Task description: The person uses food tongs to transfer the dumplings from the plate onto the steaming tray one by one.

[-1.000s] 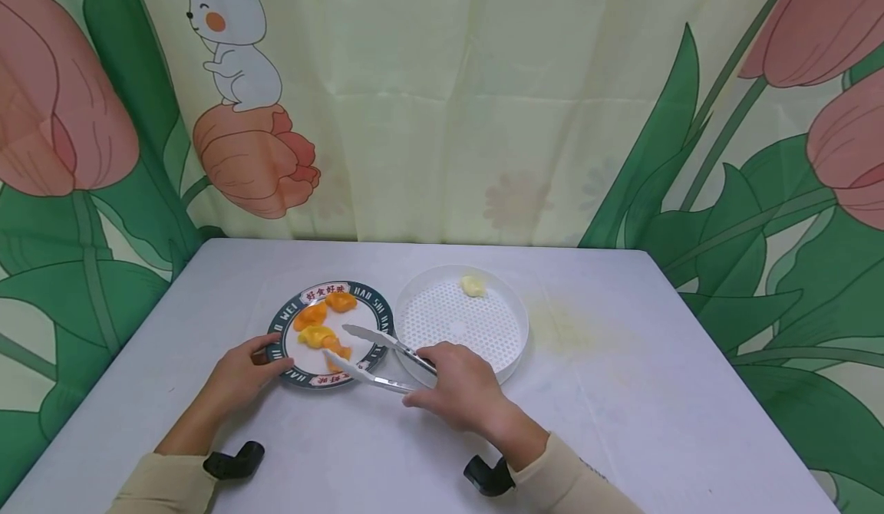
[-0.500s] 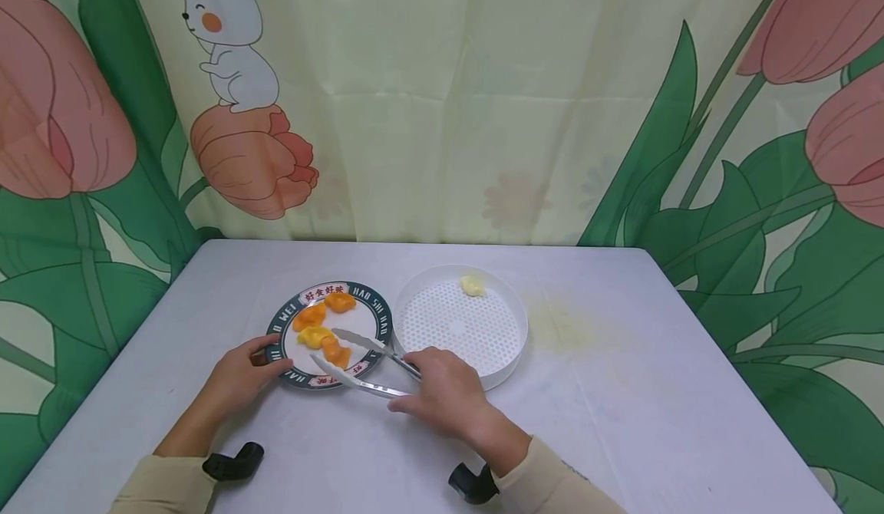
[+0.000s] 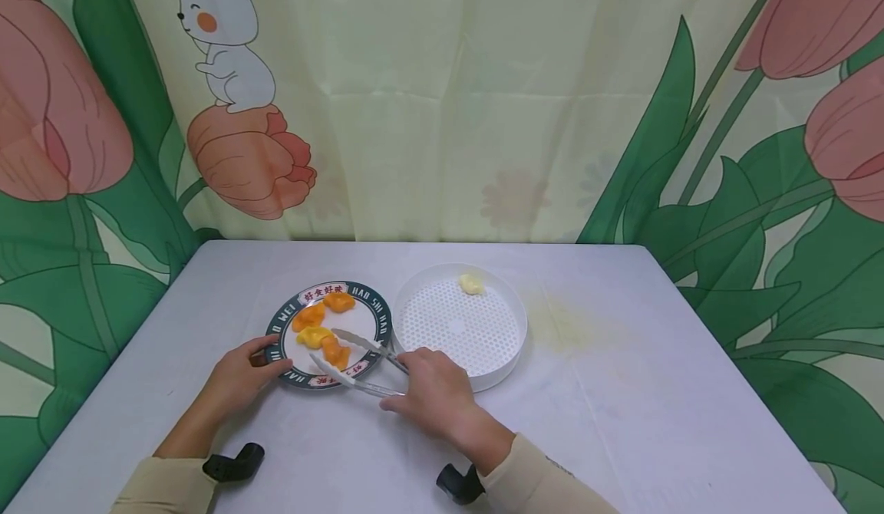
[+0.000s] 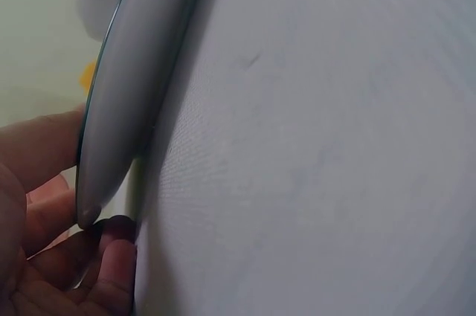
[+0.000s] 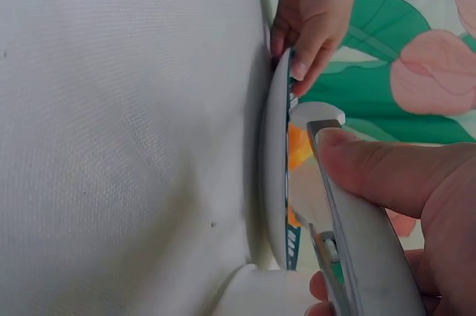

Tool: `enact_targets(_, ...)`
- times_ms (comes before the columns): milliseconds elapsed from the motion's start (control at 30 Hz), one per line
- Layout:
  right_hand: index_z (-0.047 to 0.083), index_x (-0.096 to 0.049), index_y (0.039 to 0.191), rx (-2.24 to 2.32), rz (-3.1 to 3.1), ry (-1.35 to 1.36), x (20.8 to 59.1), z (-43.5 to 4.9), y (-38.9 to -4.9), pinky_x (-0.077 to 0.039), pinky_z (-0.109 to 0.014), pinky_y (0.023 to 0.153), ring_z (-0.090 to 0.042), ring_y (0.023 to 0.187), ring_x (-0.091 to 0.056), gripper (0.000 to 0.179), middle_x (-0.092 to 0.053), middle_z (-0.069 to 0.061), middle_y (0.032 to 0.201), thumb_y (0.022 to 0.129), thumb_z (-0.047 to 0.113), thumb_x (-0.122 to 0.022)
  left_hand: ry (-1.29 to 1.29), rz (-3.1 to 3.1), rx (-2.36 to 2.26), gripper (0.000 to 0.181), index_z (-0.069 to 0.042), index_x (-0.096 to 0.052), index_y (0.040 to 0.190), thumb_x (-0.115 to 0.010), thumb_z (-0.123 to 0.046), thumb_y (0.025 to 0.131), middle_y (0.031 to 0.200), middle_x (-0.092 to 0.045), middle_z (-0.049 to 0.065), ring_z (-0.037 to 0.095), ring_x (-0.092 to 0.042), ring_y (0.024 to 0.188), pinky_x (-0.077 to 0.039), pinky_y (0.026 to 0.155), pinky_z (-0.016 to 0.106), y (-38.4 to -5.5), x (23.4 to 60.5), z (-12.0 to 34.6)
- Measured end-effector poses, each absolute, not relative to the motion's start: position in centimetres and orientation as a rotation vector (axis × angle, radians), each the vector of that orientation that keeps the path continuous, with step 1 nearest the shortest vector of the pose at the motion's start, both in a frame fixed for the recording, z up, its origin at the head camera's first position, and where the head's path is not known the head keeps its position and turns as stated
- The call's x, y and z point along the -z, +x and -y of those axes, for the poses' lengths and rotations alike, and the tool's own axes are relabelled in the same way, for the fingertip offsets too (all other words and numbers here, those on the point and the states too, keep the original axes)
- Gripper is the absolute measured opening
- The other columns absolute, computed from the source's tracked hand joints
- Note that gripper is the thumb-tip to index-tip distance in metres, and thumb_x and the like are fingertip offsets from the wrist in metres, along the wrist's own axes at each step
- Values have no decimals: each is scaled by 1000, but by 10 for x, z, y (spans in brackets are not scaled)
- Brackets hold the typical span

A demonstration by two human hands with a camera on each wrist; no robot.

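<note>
A round plate with a dark lettered rim carries several small orange and yellow lumps. At its near left edge my left hand holds the rim; the left wrist view shows fingers above and below it. My right hand grips metal tongs by the handles. The tongs' arms are spread over the plate's right part, one on either side of the nearest orange lump. Beside that lump lies a yellow one. Two more orange lumps sit farther back on the plate.
Right of the plate, close against it, stands a white round tray with a perforated bottom. One pale yellow lump lies near its far side. A white cloth covers the table, and a printed curtain hangs behind it.
My right hand has moved left, bringing the tongs' tips farther over the plate and around the nearest orange lump. The left hand stays at the rim.
</note>
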State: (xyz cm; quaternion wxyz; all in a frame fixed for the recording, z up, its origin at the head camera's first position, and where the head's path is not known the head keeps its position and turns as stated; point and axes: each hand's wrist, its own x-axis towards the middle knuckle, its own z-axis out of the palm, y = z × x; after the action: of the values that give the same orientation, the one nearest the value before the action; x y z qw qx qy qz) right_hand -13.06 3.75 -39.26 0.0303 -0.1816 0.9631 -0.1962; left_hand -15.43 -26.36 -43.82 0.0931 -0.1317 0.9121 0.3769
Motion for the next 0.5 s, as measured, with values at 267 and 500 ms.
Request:
enact_targets(267,13,-72,116,536,-2996,-559,391,-38,-131,-41,-27,55,-13,70,-50,50,-61,4,86,78,44,-83,-401,-2703,-1117,81,2,-37,151,-71,-43,92,136,-46,34,46,-45,120,-43,102,59,-155,437,264)
enact_targets(500,12,-73,115,550,-3012,-593,388,-44,-131,-41,-27,56,-12,70,-49,46,-61,4,85,81,41,-81,-393,-2711,-1116,80,2,-37,150,-71,-42,92,135,-47,34,45,-45,119,-43,102,58,-156,439,264)
